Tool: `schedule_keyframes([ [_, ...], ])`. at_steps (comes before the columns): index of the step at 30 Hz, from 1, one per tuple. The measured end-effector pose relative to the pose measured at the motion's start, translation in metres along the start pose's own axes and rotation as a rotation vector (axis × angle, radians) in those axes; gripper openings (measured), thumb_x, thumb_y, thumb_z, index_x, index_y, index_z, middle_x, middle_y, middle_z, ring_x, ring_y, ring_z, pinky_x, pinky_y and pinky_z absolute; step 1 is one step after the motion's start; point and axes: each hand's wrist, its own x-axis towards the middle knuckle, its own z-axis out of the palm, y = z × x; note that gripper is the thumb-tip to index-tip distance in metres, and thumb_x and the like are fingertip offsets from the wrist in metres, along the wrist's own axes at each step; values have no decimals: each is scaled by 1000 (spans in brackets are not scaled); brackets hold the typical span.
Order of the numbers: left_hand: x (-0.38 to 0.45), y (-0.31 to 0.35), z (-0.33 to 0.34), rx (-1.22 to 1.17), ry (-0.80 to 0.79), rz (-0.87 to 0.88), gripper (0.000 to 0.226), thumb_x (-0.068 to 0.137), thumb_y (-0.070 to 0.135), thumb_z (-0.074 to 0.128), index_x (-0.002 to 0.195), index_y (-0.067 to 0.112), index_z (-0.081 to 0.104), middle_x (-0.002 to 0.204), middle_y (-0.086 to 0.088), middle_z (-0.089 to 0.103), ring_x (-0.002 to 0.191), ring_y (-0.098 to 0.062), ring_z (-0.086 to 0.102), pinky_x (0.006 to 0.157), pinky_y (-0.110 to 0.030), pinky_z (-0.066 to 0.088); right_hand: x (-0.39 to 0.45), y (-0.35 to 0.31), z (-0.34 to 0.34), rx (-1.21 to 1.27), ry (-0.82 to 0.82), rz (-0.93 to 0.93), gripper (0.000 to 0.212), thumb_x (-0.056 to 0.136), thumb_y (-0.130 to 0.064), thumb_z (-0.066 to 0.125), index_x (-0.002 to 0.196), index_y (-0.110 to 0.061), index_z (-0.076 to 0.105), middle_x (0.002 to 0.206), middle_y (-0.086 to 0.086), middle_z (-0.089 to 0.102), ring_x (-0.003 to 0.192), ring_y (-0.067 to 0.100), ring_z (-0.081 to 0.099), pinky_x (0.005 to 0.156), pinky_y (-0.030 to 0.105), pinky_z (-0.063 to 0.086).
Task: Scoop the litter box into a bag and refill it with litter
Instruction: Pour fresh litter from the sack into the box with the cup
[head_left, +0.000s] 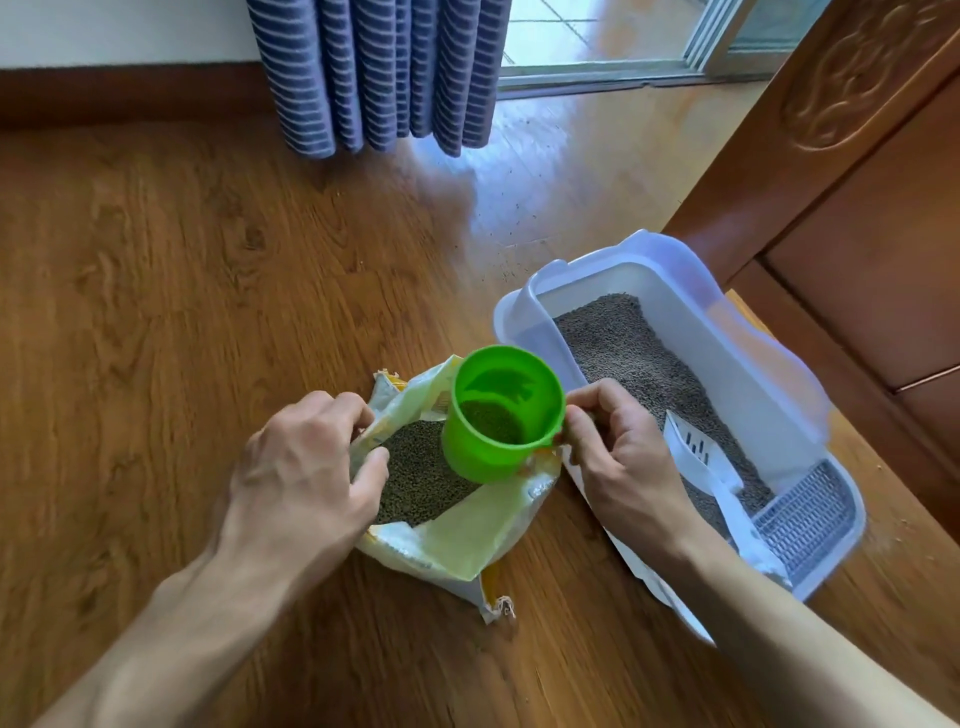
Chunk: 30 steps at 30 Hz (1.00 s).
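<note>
Wood floor (182, 312); left hand (306, 467) grips bag (467, 540), right hand (618, 452) pinches cup (498, 415).

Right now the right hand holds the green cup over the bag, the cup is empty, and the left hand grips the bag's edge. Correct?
Not quite: the cup is not empty; the head view shows dark litter in its bottom. The rest stands: the right hand holds it over the bag, and the left hand grips the bag's edge.
</note>
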Motion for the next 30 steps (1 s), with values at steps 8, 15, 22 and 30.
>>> schedule_keyframes([
  [8,5,5,8,-17,-26,32,31,82,27,74,111,17,68,99,-2,64,92,-26,59,79,-38,47,-2,-13,-6,81,18,18,13,100,-15,54,87,-18,58,66,-10,59,58,3,52,58,20,41],
  [15,6,13,24,22,3,115,33,82,30,71,111,14,67,111,-5,63,100,-29,57,83,-43,51,12,-27,-40,199,265,56,15,101,-22,54,87,-16,57,71,3,54,62,12,47,61,27,42],
  [22,13,34,37,108,-93,233,65,76,69,47,124,27,59,136,0,56,128,-24,48,97,-46,44,23,-17,-81,103,394,50,9,92,-31,63,93,-22,60,78,18,57,66,18,48,61,37,40],
  [30,20,40,46,108,-134,259,70,74,76,44,123,28,60,135,2,56,130,-21,44,97,-46,43,23,0,-112,-459,483,6,9,93,-22,64,90,-14,60,69,-6,59,59,4,52,57,20,37],
])
